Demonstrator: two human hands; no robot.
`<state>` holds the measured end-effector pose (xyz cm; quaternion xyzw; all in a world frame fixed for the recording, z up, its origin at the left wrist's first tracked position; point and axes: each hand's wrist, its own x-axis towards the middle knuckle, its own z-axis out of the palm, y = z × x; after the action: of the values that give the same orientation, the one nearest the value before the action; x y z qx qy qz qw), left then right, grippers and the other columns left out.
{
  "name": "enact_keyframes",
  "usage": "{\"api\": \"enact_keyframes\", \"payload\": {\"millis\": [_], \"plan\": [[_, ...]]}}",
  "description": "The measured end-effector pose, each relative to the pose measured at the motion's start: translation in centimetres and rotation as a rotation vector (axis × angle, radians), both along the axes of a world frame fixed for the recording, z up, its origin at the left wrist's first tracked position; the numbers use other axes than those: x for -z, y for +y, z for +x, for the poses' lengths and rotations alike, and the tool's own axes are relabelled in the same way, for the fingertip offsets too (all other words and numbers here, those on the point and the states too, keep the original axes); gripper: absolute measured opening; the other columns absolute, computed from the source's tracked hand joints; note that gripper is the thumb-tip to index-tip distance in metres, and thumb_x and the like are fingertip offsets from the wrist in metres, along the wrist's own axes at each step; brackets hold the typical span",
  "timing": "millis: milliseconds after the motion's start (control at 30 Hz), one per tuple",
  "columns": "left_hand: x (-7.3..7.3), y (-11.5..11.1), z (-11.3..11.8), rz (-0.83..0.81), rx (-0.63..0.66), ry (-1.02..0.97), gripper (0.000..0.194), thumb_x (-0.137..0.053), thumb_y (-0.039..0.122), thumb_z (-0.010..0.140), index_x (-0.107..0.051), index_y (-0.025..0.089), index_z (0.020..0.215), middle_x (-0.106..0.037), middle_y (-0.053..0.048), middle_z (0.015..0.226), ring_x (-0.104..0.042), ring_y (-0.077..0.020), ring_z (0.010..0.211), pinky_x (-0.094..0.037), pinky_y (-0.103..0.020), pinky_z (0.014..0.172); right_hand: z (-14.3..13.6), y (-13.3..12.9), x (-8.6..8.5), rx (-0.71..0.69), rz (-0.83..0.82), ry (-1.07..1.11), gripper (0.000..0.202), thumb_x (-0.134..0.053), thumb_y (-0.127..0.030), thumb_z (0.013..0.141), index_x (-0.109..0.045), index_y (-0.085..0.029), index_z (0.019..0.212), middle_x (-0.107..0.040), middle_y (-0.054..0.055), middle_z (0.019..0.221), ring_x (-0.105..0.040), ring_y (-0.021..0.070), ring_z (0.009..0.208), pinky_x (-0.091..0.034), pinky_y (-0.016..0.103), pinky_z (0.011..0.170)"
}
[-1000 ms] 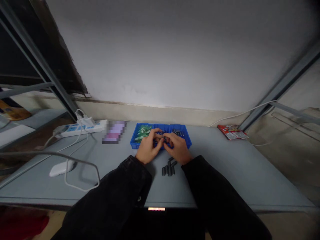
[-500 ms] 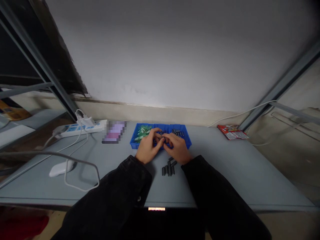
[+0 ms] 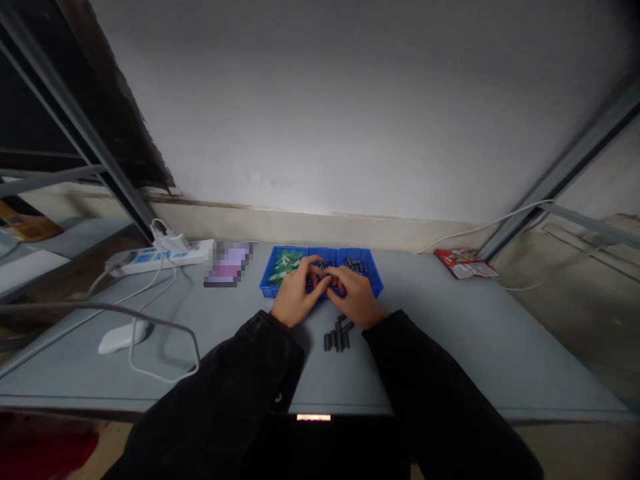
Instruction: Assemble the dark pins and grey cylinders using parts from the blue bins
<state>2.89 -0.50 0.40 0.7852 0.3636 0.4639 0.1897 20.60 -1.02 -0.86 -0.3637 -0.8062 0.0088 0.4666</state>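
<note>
My left hand point(image 3: 299, 291) and my right hand point(image 3: 354, 293) meet fingertip to fingertip in front of the blue bins. Both are closed in a pinch on something small and dark, mostly hidden by the fingers. Behind them stand three joined blue bins point(image 3: 271, 292). The left bin holds green and clear pieces point(image 3: 285, 264), the middle one small shiny parts partly covered by my hands, the right one dark and metallic cylinders point(image 3: 356, 265). Several dark grey cylinders point(image 3: 339, 339) lie loose on the table just below my hands.
A white power strip point(image 3: 163, 257) with plugs and cables lies at the back left, beside a blurred-out phone point(image 3: 229, 264). A white mouse-like object point(image 3: 124, 337) and a looping cable point(image 3: 195, 347) are nearer. At right lies a red packet point(image 3: 465, 264). Metal posts flank the table point(image 3: 450, 333).
My hands stay in nearly the same place, with only slight finger movement at the pinched piece. The bins and loose cylinders have not moved.
</note>
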Motion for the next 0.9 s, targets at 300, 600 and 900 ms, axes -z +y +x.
{"api": "enact_keyframes", "payload": {"millis": [300, 600, 900], "plan": [[-0.06, -0.30, 0.01, -0.018, 0.039, -0.012, 0.030, -0.056, 0.024, 0.100, -0.049, 0.021, 0.129, -0.073, -0.003, 0.094, -0.065, -0.0150, 0.073, -0.053, -0.030, 0.076, -0.04, 0.01, 0.17, -0.012, -0.004, -0.009, 0.025, -0.058, -0.015, 0.090, -0.064, -0.020, 0.114, -0.068, 0.003, 0.090, -0.065, 0.0163, 0.080, -0.051, 0.028, 0.072], [0.13, 0.02, 0.06, 0.014, -0.001, -0.016, 0.032, -0.061, 0.029, 0.098, -0.050, 0.019, 0.126, -0.065, 0.000, 0.082, -0.058, -0.0135, 0.065, -0.051, -0.028, 0.068, -0.02, -0.02, 0.13, 0.006, -0.018, -0.013, 0.023, -0.057, -0.017, 0.092, -0.064, -0.020, 0.114, -0.068, 0.003, 0.091, -0.064, 0.0161, 0.079, -0.051, 0.028, 0.071], [-0.02, -0.13, -0.01, 0.008, 0.015, 0.020, 0.031, -0.055, 0.029, 0.101, -0.048, 0.020, 0.130, -0.071, -0.004, 0.095, -0.066, -0.0177, 0.080, -0.053, -0.033, 0.080, 0.01, -0.10, -0.01, 0.004, -0.026, -0.014, 0.023, -0.058, -0.017, 0.092, -0.064, -0.021, 0.113, -0.067, 0.002, 0.087, -0.063, 0.0162, 0.077, -0.051, 0.028, 0.071]]}}
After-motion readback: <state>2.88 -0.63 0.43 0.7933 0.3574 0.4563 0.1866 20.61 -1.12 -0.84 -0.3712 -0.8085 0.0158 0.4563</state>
